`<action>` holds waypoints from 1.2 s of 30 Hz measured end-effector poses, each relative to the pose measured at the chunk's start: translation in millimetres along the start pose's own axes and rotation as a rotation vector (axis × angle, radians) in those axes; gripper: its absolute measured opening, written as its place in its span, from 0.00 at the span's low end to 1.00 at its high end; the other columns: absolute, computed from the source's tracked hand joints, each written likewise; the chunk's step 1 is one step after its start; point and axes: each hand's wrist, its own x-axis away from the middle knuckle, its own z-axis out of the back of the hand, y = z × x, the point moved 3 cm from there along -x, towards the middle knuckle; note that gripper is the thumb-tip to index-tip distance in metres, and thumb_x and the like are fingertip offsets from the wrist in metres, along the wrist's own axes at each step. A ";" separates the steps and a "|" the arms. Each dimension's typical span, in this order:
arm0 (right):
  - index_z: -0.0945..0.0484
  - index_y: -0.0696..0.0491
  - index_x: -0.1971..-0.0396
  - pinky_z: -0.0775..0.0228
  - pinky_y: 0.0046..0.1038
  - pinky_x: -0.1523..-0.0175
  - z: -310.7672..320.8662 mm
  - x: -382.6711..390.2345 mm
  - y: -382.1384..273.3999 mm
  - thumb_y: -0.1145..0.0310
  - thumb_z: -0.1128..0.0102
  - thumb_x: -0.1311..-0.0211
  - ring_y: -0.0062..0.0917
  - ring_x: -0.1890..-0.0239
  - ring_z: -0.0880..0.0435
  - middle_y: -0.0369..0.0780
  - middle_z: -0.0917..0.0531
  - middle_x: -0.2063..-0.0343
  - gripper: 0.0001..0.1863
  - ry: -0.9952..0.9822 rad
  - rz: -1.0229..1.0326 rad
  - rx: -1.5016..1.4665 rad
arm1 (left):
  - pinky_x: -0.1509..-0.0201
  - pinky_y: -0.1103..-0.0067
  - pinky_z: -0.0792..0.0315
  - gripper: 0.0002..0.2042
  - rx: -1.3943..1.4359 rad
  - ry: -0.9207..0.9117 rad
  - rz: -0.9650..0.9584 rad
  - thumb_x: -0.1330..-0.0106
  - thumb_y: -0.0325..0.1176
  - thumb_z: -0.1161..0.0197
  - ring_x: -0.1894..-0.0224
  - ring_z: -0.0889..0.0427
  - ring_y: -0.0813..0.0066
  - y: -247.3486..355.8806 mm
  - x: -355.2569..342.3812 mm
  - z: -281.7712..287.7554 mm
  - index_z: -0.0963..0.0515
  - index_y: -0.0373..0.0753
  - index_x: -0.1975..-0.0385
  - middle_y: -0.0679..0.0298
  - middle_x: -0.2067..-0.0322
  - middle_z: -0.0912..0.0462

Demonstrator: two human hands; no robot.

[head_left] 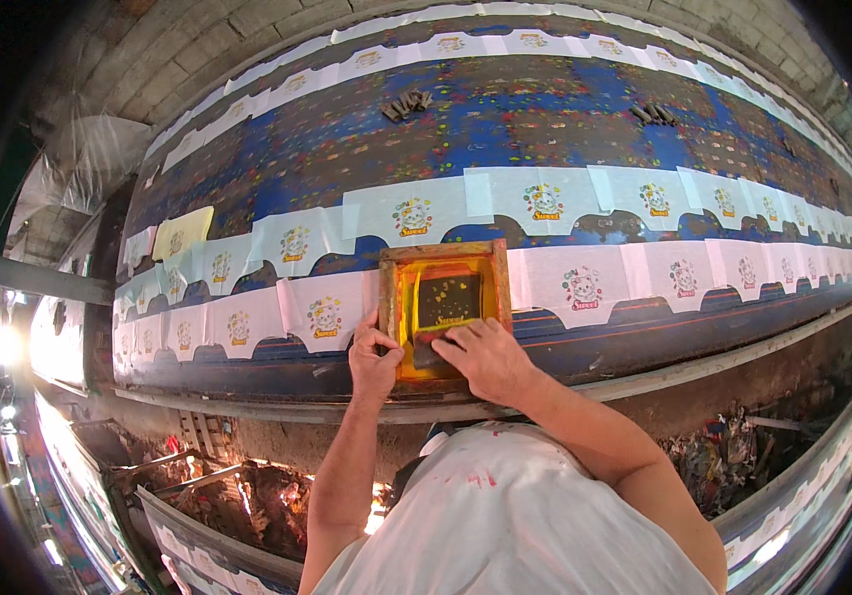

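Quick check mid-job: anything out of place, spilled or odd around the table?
A yellow fabric piece stands out at left, behind the pale blue row. Multicoloured splotches dot the table, looking like spilled ink. Reddish stains mark the white shirt. The screen frame shows no obvious damage.

head fisheye | facing down | near, above the hands (493,363)

Two dark piles (407,105) lie apart on the spotted tabletop (565,131). A block wall (198,42) stands behind. Clear plastic (101,154) hangs at left; scraps (731,458) lie heaped lower right.
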 end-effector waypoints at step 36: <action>0.11 0.48 0.36 0.22 0.49 0.30 7.6 24.5 -52.9 0.71 0.25 0.36 0.44 0.35 0.15 0.42 0.12 0.41 0.26 -0.144 -0.253 -0.117 | 0.18 0.62 0.33 0.07 -0.008 -0.006 -0.093 0.43 0.16 0.26 0.22 0.23 0.46 15.0 -1.4 -4.2 0.18 0.35 0.71 0.40 0.23 0.21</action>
